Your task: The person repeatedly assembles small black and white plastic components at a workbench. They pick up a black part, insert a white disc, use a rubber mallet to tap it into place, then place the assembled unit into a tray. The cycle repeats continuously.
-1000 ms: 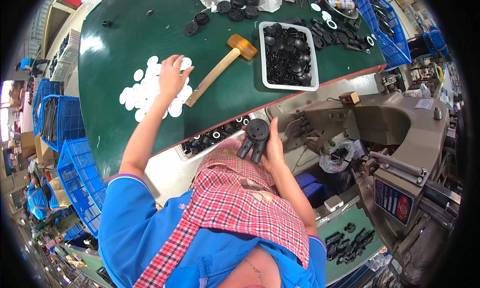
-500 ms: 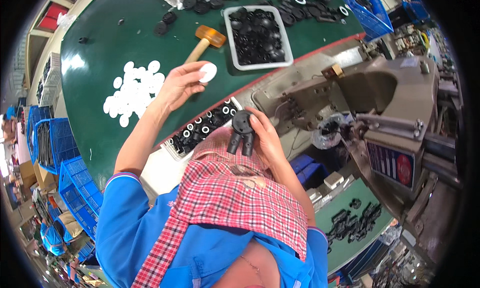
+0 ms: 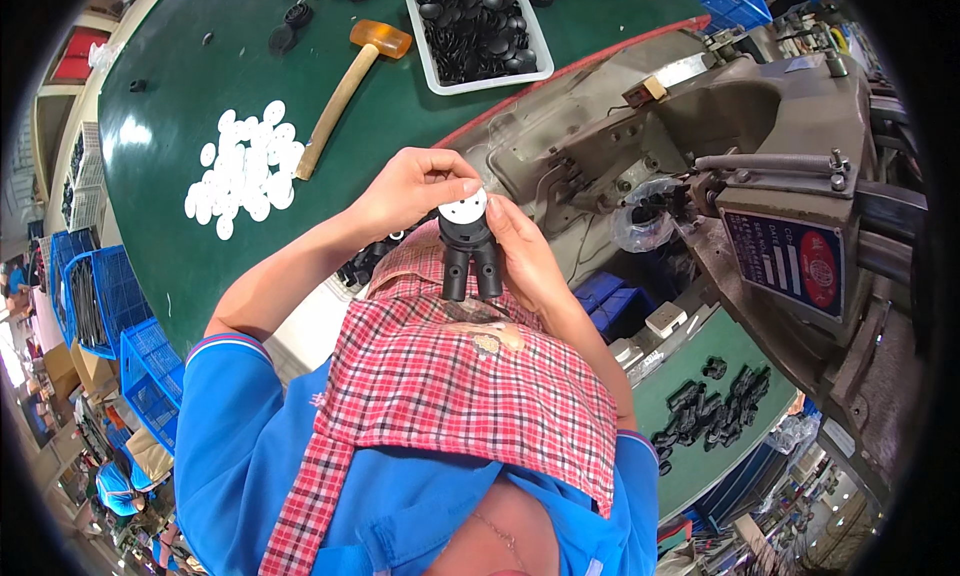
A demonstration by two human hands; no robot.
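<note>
In front of my apron, my right hand (image 3: 522, 244) is closed round a black plastic part (image 3: 468, 264) with a round head and two stubby tubes pointing toward me. A white disc with small holes (image 3: 464, 209) lies against the top of that round head. My left hand (image 3: 420, 188) pinches the disc at its upper edge with thumb and fingers. Farther left on the green table (image 3: 330, 181), a pile of white discs (image 3: 247, 171) is spread out. Between the pile and a tub of black parts lies a mallet with an amber head (image 3: 381, 38) and a wooden handle.
The white tub (image 3: 548, 68) of black round caps stands at the far side. A large grey machine (image 3: 790, 146) fills the right. Black parts (image 3: 712, 406) lie on a green surface at lower right. Blue crates (image 3: 108, 281) are stacked at left. A tray of small rings (image 3: 362, 261) is partly hidden behind my arm.
My left hand has brought the white disc down and right onto the black part's round head. The part now stands more upright in my right hand. The view has shifted slightly.
</note>
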